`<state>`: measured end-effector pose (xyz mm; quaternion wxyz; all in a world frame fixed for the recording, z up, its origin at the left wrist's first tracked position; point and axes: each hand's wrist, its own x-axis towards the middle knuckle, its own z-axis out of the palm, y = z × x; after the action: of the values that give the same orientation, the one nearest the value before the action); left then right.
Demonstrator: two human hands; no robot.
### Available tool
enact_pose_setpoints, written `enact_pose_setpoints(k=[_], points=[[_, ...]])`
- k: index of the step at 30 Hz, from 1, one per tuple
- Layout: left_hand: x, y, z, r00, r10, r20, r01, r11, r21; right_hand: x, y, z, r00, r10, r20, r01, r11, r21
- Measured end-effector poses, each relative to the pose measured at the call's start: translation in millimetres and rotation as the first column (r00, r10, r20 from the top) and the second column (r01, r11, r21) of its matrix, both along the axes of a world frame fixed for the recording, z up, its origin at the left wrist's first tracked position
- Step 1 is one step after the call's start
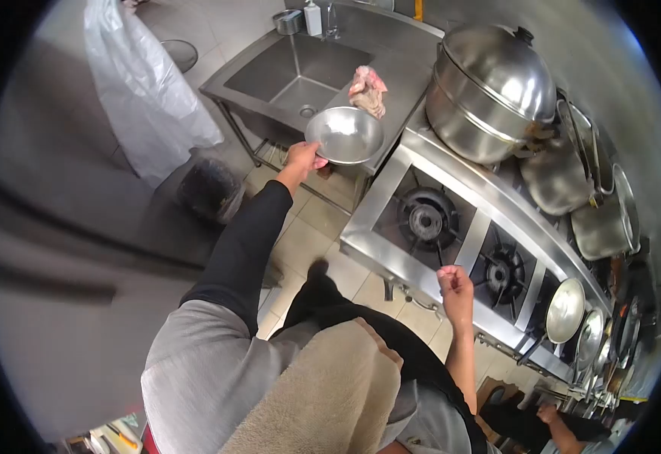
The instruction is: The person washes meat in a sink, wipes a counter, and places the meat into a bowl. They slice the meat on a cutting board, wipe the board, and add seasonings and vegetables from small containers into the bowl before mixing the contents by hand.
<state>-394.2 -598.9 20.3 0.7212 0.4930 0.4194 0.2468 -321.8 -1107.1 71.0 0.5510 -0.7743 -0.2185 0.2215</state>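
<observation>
My left hand (305, 157), at the end of an outstretched arm in a black sleeve, grips the near rim of a shallow metal bowl (344, 136). The inside of the bowl shows bare metal. It is held by the front edge of the sink counter (402, 72), beside a crumpled pink and beige cloth (368, 91). Over the front of the gas stove (368, 246) is my right hand (456, 286), its fingers curled in and nothing visible in them. A burner (426, 218) lies just beyond that hand.
A big lidded steamer pot (489, 91) stands behind the burners, with more pots (557, 178) beside it. A frying pan (565, 310) rests at the stove's right. Left are a sink basin (296, 64), a hanging plastic sheet (138, 91) and a bin (209, 189). Another person's hand (547, 413) shows lower right.
</observation>
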Motion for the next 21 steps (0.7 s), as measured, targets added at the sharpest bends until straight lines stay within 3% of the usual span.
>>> enact_pose_setpoints(k=[4,6,7,8,10,11,12,13,14,16,17,19,21], points=[[42,51,-29,0.988,-0.142,-0.060,0.145,0.989,0.042,15,61,-12,1.000,-0.024,0.016,0.024,1.000,0.003],[64,82,-21,0.977,-0.189,-0.096,0.195,0.979,0.063,16,77,-22,0.995,-0.093,-0.028,0.093,0.995,-0.024],[70,97,-16,0.926,-0.212,-0.312,0.317,0.886,0.337,12,79,-28,0.984,-0.161,-0.077,0.157,0.986,-0.048],[76,114,-11,0.844,-0.163,-0.511,0.464,0.700,0.544,9,80,-39,0.974,-0.211,-0.085,0.205,0.976,-0.075],[118,146,-3,0.874,-0.031,-0.485,0.408,0.590,0.697,0,83,-52,0.966,-0.239,-0.098,0.226,0.965,-0.130],[155,165,-25,0.952,-0.055,-0.302,0.265,0.648,0.714,-2,89,-54,0.952,-0.272,-0.137,0.246,0.952,-0.183],[183,162,-20,0.995,-0.015,0.100,-0.061,0.697,0.715,-3,96,-59,0.937,-0.303,-0.173,0.259,0.937,-0.235],[207,175,-3,0.996,-0.084,-0.008,0.062,0.670,0.740,-2,102,-71,0.927,-0.323,-0.191,0.284,0.937,-0.205],[240,182,-10,0.998,0.061,-0.035,-0.001,0.506,0.863,4,118,-69,0.933,-0.302,-0.197,0.260,0.941,-0.215],[289,187,-19,0.947,0.304,-0.103,0.002,0.315,0.949,11,155,-47,0.935,-0.293,-0.202,0.241,0.939,-0.245],[299,194,-23,0.947,0.303,-0.107,0.003,0.324,0.946,18,176,-37,0.959,-0.249,-0.135,0.212,0.947,-0.241],[315,208,-29,0.858,-0.028,-0.512,0.462,0.478,0.747,36,208,-30,0.976,-0.207,-0.066,0.185,0.950,-0.250],[322,220,-35,0.882,-0.021,-0.471,0.424,0.472,0.773,59,231,-26,0.990,-0.115,0.085,0.131,0.968,-0.215]])
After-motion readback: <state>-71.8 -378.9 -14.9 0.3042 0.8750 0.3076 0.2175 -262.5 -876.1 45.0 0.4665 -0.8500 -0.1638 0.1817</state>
